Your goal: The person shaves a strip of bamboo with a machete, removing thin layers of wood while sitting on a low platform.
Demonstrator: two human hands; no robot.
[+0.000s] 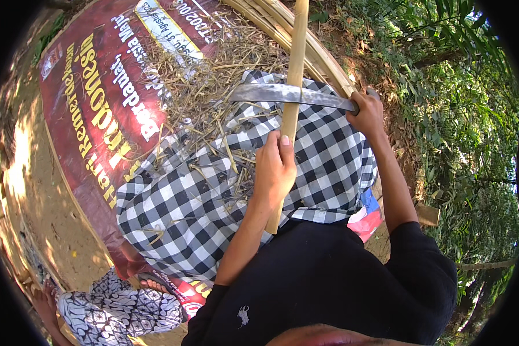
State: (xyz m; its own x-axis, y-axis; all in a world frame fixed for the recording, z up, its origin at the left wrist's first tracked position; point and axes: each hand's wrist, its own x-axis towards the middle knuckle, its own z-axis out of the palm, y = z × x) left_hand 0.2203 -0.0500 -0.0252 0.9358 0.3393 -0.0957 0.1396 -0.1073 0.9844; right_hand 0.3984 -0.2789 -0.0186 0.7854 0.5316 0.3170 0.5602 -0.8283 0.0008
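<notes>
My left hand (275, 171) is closed around a long pale bamboo strip (297, 46), thumb laid along it. The strip slants upward from near my black shirt to the top of the view. In my right hand (368, 115) is the handle of a machete (259, 93), its grey, slightly curved blade pointing left. The blade crosses the strip above my left hand, touching or very close to it. Beneath both hands a black-and-white checked cloth (328, 153) covers my lap, with thin bamboo shavings (230, 147) scattered on it.
A red printed banner (86, 132) lies on the ground at left, with a heap of shavings (213, 75) on it. Several long bamboo strips (328, 63) lie at the upper right. A person in patterned clothing (121, 305) is at lower left. Green plants (467, 132) grow on the right.
</notes>
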